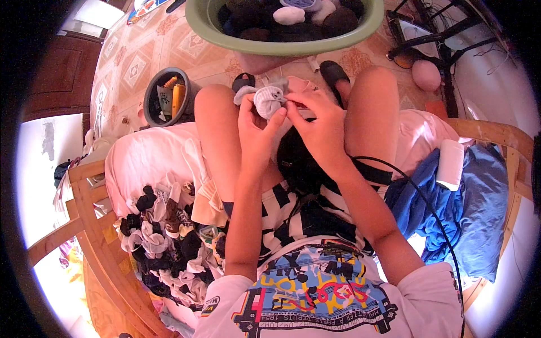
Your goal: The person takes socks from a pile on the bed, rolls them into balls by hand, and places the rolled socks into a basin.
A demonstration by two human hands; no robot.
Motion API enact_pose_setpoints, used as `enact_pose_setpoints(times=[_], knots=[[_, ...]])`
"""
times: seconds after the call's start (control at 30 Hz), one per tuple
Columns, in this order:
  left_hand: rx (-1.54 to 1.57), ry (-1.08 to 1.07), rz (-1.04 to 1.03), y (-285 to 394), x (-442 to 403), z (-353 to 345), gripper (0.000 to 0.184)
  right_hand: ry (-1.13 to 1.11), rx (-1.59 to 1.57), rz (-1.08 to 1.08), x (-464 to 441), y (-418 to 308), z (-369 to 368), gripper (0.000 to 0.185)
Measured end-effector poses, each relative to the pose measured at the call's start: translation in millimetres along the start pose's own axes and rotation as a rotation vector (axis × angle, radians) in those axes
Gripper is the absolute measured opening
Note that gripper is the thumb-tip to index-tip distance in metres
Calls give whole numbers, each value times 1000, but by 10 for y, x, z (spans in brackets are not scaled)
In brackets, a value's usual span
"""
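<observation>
A light grey and white ribbed sock (268, 101), bunched into a ball, is between my two hands above my knees. My left hand (256, 124) wraps round its left and lower side. The fingertips of my right hand (315, 115) pinch the sock's right edge. A loose grey end sticks out at the left of the ball. To my left on the seat lies a heap of loose socks (169, 242), black, white, pink and brown. In front of me a green basin (282, 47) holds several dark and white balled socks.
A dark bin (189, 107) with wrappers inside stands on the tiled floor, left of my knee. Blue cloth (479, 208) and a white roll (450, 163) lie at my right. A black cable (420, 194) runs beside my right arm. A pink ball (426, 75) is by the black metal frame.
</observation>
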State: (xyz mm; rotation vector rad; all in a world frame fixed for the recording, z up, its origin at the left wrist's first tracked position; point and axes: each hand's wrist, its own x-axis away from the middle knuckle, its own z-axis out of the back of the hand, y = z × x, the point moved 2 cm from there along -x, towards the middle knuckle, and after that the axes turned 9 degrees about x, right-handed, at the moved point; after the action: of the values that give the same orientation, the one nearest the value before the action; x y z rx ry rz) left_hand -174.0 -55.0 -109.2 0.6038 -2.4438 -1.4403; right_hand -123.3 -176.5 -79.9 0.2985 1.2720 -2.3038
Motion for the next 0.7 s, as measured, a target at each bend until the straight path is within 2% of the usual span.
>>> enact_pose_setpoints(times=[0.07,0.13,0.27,0.33,0.47,0.53,0.67,0.7], knots=[[-39,20,-72,-24,-9,-24,36,-2,-33,-63,-3,14,7,16],[-412,205,-288,23,-9,-42,37,-33,-211,-207,2,49,-9,13],[-466,128,-233,36,-10,-3,35,11,-353,-260,46,172,-108,11],[-567,148,-254,58,12,-55,30,-68,-466,-333,43,234,-140,13],[-660,186,-236,60,25,-47,27,-43,-392,-335,20,68,-61,17],[-707,201,-235,90,33,-52,27,-16,-192,-188,-5,-39,-18,18],[-723,182,-287,95,49,-75,25,-69,-185,-217,23,-15,-31,19],[-712,155,-285,85,53,-89,24,-33,-67,-113,17,25,-38,20]])
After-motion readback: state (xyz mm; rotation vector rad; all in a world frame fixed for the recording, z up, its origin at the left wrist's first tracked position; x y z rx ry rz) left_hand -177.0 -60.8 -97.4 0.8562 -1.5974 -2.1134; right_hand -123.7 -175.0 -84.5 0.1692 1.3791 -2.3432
